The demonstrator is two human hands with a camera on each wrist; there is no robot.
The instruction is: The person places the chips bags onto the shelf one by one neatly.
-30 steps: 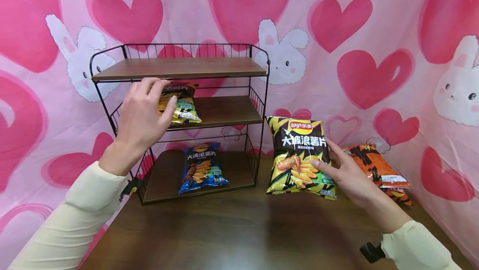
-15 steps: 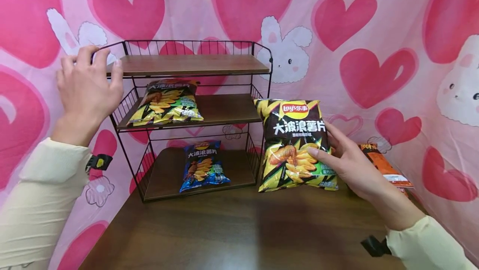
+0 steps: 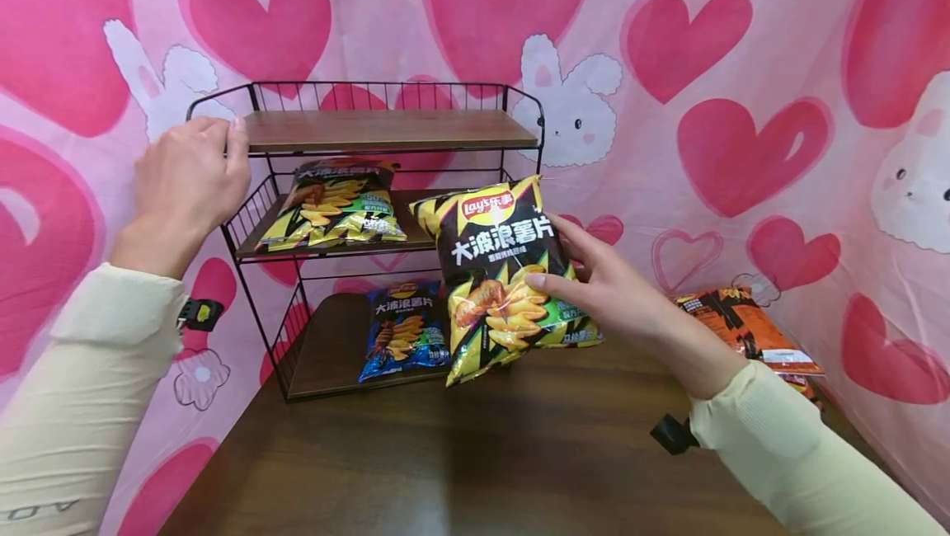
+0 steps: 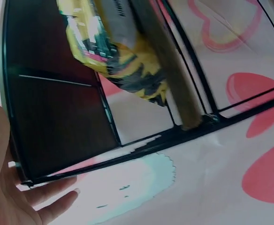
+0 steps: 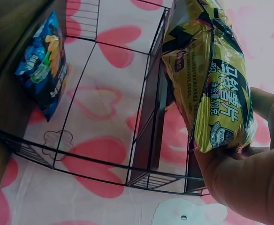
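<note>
A black and yellow bag of potato chips [image 3: 505, 272] is held up in my right hand [image 3: 616, 280], thumb on its front, in front of the rack's right half. The right wrist view shows this chip bag [image 5: 221, 89] from its lower side, the hand around its edge. My left hand [image 3: 195, 177] grips the top left front corner of a three-tier shelf rack [image 3: 393, 130]; in the left wrist view its fingers [image 4: 57, 192] reach past the black frame. A similar yellow and black chip bag [image 3: 334, 206] lies on the middle shelf at left.
On the bottom shelf leans a blue chip bag [image 3: 401, 330], partly hidden by the held bag. Orange chip bags [image 3: 742, 326] lie at the table's right side. The wooden table [image 3: 416, 453] runs in front, with a pink heart-patterned cloth [image 3: 690, 140] hanging behind.
My left hand has moved left from the middle-shelf bag to the rack's top corner. My right hand has carried its chip bag leftward toward the rack, tilting it.
</note>
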